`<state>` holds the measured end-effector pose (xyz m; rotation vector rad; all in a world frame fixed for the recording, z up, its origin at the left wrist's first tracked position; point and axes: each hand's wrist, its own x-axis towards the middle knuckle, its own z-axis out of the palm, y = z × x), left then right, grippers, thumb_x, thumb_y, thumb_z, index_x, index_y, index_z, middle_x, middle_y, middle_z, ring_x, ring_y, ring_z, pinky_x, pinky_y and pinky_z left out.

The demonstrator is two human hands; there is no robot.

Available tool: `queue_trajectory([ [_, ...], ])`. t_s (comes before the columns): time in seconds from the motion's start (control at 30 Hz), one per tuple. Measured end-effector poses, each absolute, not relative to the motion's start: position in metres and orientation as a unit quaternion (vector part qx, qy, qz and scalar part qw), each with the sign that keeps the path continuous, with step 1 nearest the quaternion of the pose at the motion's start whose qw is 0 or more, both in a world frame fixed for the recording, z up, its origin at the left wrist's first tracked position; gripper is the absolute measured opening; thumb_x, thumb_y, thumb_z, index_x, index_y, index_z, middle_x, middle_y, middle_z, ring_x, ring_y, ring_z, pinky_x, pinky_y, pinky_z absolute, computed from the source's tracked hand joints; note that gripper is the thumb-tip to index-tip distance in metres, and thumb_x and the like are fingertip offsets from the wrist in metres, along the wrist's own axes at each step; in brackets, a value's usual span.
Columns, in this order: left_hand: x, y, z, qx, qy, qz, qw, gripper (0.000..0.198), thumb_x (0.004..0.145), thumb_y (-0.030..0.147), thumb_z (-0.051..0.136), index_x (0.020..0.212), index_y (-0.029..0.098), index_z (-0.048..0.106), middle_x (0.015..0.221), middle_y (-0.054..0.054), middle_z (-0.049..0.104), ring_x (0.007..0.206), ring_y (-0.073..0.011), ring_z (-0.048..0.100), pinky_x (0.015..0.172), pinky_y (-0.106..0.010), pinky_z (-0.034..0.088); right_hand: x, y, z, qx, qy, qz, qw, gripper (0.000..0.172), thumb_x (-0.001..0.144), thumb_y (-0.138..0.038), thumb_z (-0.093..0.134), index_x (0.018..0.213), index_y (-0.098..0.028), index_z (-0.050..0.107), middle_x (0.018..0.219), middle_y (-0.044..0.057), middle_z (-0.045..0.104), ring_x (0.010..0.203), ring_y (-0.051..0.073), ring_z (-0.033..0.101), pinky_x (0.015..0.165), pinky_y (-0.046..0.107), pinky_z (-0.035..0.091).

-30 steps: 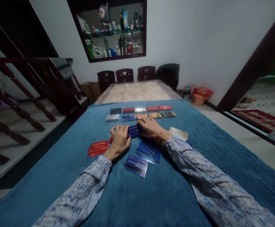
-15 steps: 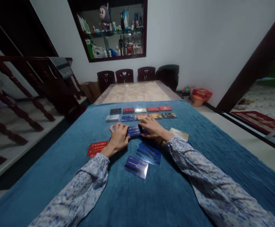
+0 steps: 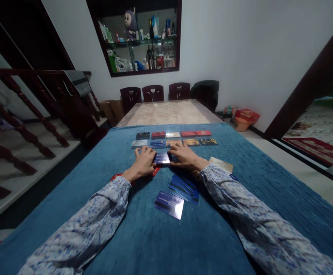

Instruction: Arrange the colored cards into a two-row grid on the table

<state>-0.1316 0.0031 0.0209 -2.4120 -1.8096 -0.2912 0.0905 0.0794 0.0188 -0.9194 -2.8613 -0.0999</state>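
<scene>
Between my two hands is a stack of dark blue cards (image 3: 162, 158), gripped at its short sides. My left hand (image 3: 142, 163) closes on its left end with thumb and fingers. On the right end, my right hand (image 3: 185, 156) does the same. Red cards (image 3: 155, 172) lie partly hidden under my left hand and wrist. Blue cards (image 3: 183, 188) are fanned out below my right wrist, and a single purple-blue card (image 3: 169, 204) lies nearer to me. A pale card (image 3: 221, 165) rests beyond my right forearm.
Two rows of card stacks stand farther up the blue cloth (image 3: 120, 236), among them a black stack (image 3: 142, 135) and a blue stack (image 3: 157, 144). Beyond the cloth is the bare marble tabletop (image 3: 169, 112). Chairs (image 3: 152, 93) stand at the far end.
The blue stack has tilted flatter, so its top face shows more and reflects light. Both hands keep hold of it. My left forearm now covers more of the red cards. The view has shifted slightly.
</scene>
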Motion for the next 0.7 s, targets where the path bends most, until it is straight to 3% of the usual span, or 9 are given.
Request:
queue_trajectory([
  [0.27, -0.148, 0.023, 0.024, -0.794, -0.601, -0.072, 0.066, 0.038, 0.078, 0.015, 0.063, 0.116, 0.022, 0.065, 0.128, -0.015, 0.060, 0.128, -0.0381, 0.044, 0.104, -0.063, 0.032, 0.072, 0.090, 0.031, -0.319, -0.946, -0.046, 0.042, 0.049, 0.092, -0.048, 0.065, 0.132, -0.020, 0.065, 0.139, 0.017, 0.057, 0.123, 0.033, 0.046, 0.097, 0.048, 0.041],
  [0.7, -0.164, 0.062, 0.029, -0.794, -0.602, -0.034, 0.073, 0.036, 0.077, 0.019, 0.060, 0.113, 0.022, 0.065, 0.126, -0.015, 0.062, 0.125, -0.0366, 0.044, 0.103, -0.062, 0.032, 0.050, 0.116, 0.042, -0.332, -0.942, -0.046, 0.016, 0.043, 0.092, -0.043, 0.066, 0.129, -0.022, 0.067, 0.132, 0.016, 0.062, 0.123, 0.033, 0.049, 0.093, 0.047, 0.046],
])
